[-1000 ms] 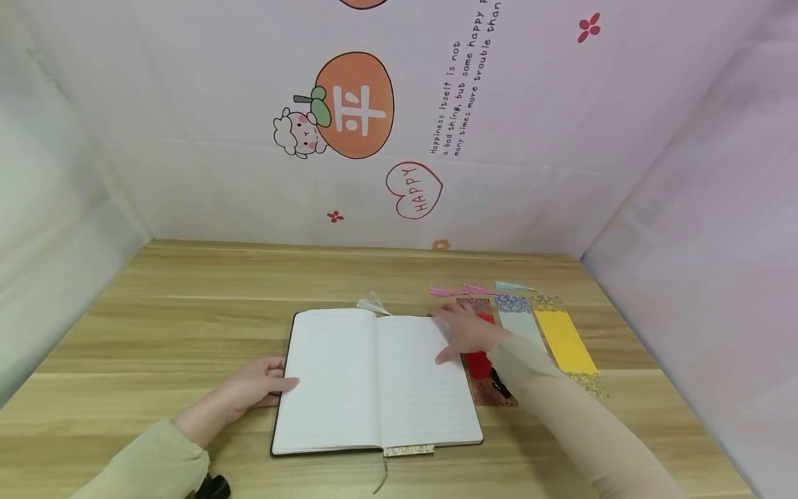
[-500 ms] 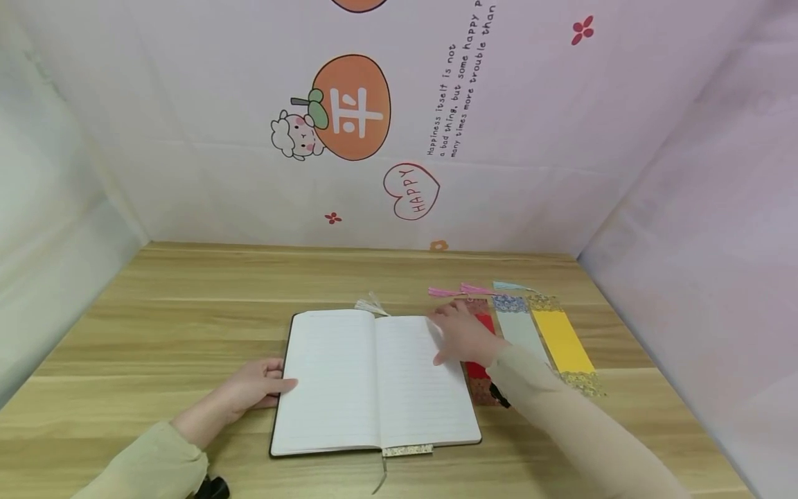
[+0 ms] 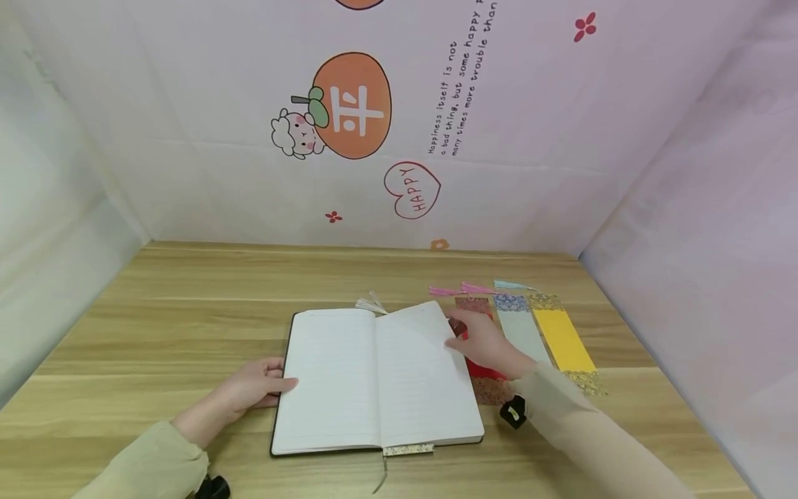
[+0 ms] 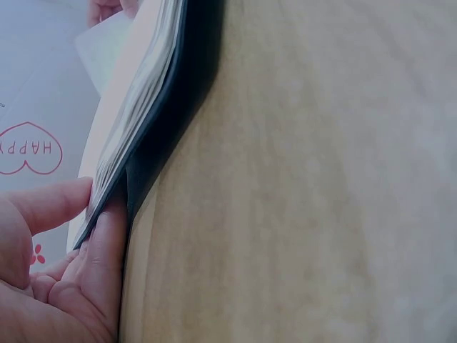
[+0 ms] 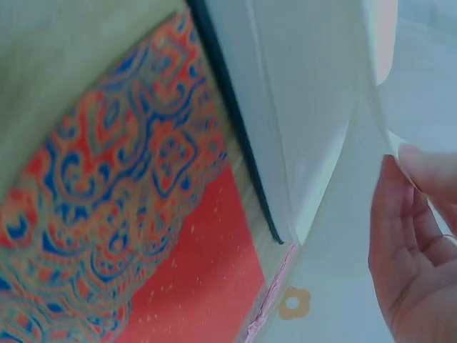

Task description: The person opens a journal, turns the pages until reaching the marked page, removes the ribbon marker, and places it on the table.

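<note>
An open notebook [image 3: 333,381] with blank lined pages and a dark cover lies on the table. My left hand [image 3: 258,384] grips its left edge, thumb on the page and fingers under the cover, as the left wrist view also shows. My right hand [image 3: 483,339] pinches a right-hand page [image 3: 414,346] near its far outer edge. That page is lifted off the rest in the right wrist view, held between thumb and fingers [image 5: 389,214]. Below my right hand is a red bookmark [image 3: 483,364] with patterned ends, partly hidden by the hand and notebook.
Right of the red bookmark lie a pale grey-blue bookmark [image 3: 522,333] and a yellow bookmark [image 3: 566,339]. Pink tassels [image 3: 458,290] and a light blue tassel [image 3: 512,285] extend behind them. A white tassel [image 3: 372,303] and a patterned strip [image 3: 408,450] stick out from the notebook. A printed cloth stands behind.
My right hand has taken hold of the right page's far corner area and lifted it, moving slightly right and nearer. The left hand stays on the notebook's edge.
</note>
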A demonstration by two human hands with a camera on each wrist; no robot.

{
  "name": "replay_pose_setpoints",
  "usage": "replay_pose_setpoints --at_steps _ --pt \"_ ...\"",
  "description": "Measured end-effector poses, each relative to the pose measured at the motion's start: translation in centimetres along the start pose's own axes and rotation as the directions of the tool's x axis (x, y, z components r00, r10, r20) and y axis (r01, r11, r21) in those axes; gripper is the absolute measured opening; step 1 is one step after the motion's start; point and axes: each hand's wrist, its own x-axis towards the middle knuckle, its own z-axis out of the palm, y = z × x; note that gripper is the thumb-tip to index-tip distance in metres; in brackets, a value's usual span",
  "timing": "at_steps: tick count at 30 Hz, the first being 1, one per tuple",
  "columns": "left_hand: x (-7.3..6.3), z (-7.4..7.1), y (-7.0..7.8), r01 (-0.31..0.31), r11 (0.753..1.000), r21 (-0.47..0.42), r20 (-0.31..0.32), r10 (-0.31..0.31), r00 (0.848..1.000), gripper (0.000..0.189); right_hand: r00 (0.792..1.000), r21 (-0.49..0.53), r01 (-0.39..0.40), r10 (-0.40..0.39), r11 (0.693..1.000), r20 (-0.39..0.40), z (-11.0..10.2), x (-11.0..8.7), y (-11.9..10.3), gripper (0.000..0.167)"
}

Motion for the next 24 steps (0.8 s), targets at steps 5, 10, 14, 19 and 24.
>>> replay_pose_setpoints --at_steps 5,10,14,19,24 --pt "-0.1 0.0 0.1 0.002 1.0 -0.001 0.0 -0.002 1.0 0.052 0.995 0.043 -0.012 0.016 0.999 -0.102 0.0 -0.1 -0.2 0.035" --pt "0.0 0.0 0.1 0.001 1.0 -0.002 -0.003 -0.001 1.0 0.051 0.987 0.135 -0.072 0.09 0.988 -0.13 0.0 -0.1 -0.4 0.028" --pt "0.0 0.0 0.1 0.001 1.0 0.0 0.002 -0.001 1.0 0.053 0.977 0.341 -0.174 0.204 0.924 -0.054 -0.3 -0.2 -0.5 0.032" --pt "0.0 0.0 0.1 0.005 1.0 0.006 0.004 -0.005 1.0 0.052 0.968 0.642 -0.241 0.136 0.728 0.209 -0.5 -1.1 -1.4 0.057" --pt "0.0 0.0 0.1 -0.001 1.0 0.017 0.006 0.001 1.0 0.047 0.936 0.627 -0.203 -0.04 0.752 0.351 0.6 -2.2 -3.2 0.066"
